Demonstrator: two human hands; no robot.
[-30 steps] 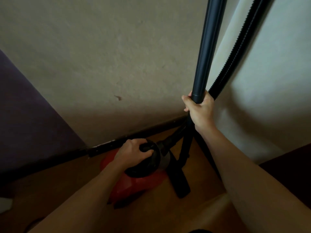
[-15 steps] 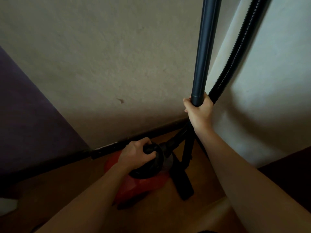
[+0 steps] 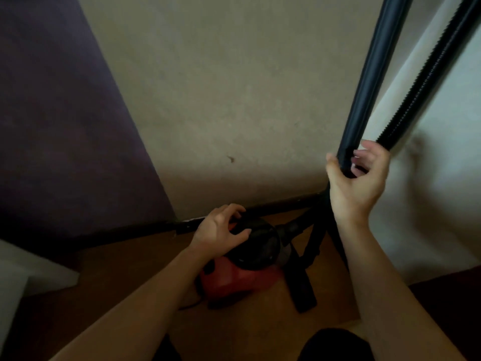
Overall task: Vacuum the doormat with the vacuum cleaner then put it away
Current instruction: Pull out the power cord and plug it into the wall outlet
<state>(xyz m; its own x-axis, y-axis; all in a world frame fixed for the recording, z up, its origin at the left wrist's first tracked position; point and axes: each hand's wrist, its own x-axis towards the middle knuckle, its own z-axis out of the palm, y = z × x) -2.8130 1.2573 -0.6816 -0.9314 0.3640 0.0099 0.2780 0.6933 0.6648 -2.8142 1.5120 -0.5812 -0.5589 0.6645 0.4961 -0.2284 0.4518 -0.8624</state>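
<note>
Vacuum cleaner [image 3: 242,276]: red body with a black domed top, on the wooden floor [image 3: 250,327] close to the dark skirting board [image 3: 281,205], set in a corner of the room.
Left hand [image 3: 221,229]: over the far left side of the black top, fingers spread and curled loosely; fingertips touching the dome, grip slack rather than clenched.
Right hand [image 3: 355,183]: up at the right, around the lower end of the black tube [image 3: 369,82]; thumb on the left of the tube, fingers part uncurled on its right, a loosened grasp with some fingers lifted off.
Tube: smooth, rigid, rising steeply up and right, out of the top edge.
Hose [image 3: 426,76]: ribbed, black, running alongside the tube just to its right, passing behind the right hand.
Lower tube and nozzle [image 3: 303,290]: dark, reaching down to the floor just right of the red body; flat end lying on the floor.
Beige wall [image 3: 234,87]: behind the vacuum cleaner, with a small dark mark.
Paler wall [image 3: 442,191]: at right, meeting the beige one in the corner.
Purple panel [image 3: 57,126]: at far left, dim.
White object [image 3: 23,272]: at lower left, blurred, not identifiable.
</note>
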